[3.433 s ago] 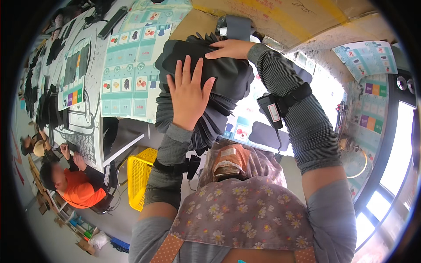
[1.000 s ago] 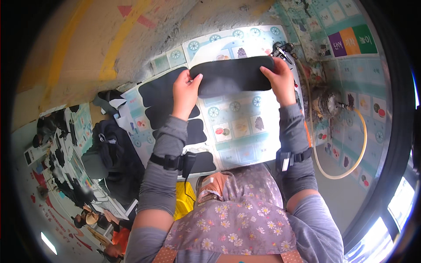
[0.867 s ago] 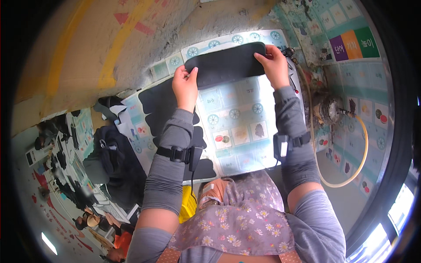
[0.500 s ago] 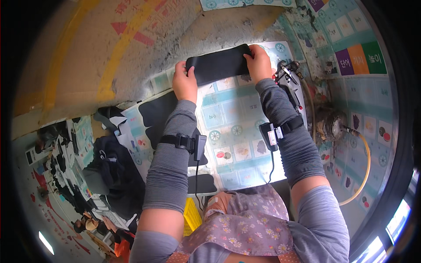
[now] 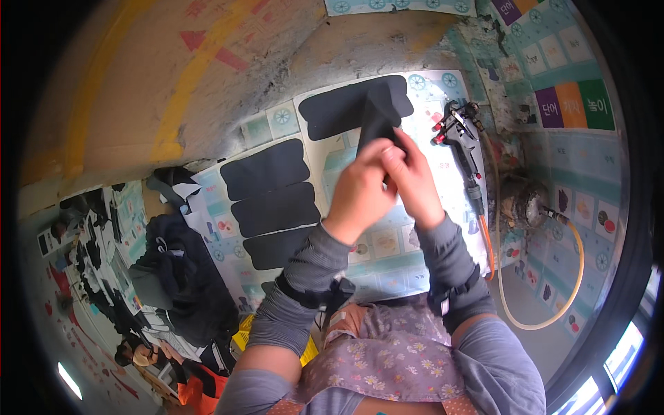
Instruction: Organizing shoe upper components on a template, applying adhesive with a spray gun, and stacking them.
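Observation:
My two hands meet over the middle of the table. My left hand (image 5: 363, 187) is closed, its fingers pinched on a loose black fabric piece (image 5: 377, 117). My right hand (image 5: 413, 176) presses against it from the right, fingers also closed on that piece. The piece rises to a narrow fold beyond my fingers; its lower end is hidden in my grip. Behind it, a flat black panel with rounded corners (image 5: 332, 111) lies at the table's far side. Several similar black panels (image 5: 266, 169) lie in a column left of my hands.
A spray gun (image 5: 460, 128) with red parts and an orange hose lies at the right. Beyond it stand a dirty round metal canister (image 5: 523, 199) and a yellow hose (image 5: 579, 277). Dark cloth (image 5: 181, 270) is heaped at left. A brown board (image 5: 207, 90) borders the far side.
Both hands have come back from the far side and drawn together. The black panel held stretched between them now lies flat, and a folded black piece is in my fingers.

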### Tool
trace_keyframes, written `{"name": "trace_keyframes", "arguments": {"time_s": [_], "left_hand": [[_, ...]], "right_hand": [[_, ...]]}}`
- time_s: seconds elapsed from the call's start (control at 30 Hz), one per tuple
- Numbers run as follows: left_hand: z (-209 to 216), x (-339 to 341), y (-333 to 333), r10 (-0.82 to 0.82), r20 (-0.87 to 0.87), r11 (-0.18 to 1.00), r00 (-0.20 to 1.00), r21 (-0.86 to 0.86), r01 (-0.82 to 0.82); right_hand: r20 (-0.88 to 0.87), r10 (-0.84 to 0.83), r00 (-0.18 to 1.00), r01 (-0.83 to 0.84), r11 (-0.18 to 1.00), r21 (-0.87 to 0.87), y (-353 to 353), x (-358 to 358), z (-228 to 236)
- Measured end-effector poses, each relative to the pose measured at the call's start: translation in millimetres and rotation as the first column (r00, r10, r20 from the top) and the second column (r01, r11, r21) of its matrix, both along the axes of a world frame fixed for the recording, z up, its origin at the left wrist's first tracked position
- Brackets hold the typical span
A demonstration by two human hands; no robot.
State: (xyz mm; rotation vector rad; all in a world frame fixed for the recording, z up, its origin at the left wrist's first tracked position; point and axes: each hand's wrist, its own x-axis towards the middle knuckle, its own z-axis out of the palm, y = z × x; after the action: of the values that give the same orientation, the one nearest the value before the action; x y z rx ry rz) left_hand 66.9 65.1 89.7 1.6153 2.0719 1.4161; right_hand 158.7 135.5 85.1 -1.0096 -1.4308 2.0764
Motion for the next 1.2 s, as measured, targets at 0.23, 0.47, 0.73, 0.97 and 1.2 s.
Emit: {"name": "trace_keyframes", "arguments": {"time_s": [0.23, 0.47, 0.73, 0.97, 1.2], "left_hand": [[57.8, -40.9, -44.4, -0.347, 0.199, 0.918, 0.917, -0.126, 0.375], [29.7, -50.2, -86.0, -0.042, 0.847, 0.522, 0.530, -0.433, 0.735], [-39.4, -78.3, -60.3, 0.365, 0.781, 0.929, 0.507, -0.345, -0.137], [-72.0, -62.8, -50.5, 0.547, 0.237, 0.811, 0.803, -0.389, -0.438], [-66.6, -44.0, -47.0, 0.358, -0.457, 0.746, 0.814, -0.384, -0.544]], "right_hand": [[0.308, 0.450, 0.838, -0.532, 0.550, 0.643, 15.4, 40.3, 83.1], [0.358, 0.502, 0.787, -0.609, 0.534, 0.587, 52.5, 54.0, 95.1], [0.354, -0.124, 0.927, -0.113, 0.806, 0.581, 74.9, 20.1, -65.5], [0.415, -0.278, 0.866, -0.106, 0.710, 0.696, 63.6, 13.8, -85.4], [0.535, -0.403, 0.743, -0.380, 0.404, 0.832, 50.2, 14.2, -86.1]]}}
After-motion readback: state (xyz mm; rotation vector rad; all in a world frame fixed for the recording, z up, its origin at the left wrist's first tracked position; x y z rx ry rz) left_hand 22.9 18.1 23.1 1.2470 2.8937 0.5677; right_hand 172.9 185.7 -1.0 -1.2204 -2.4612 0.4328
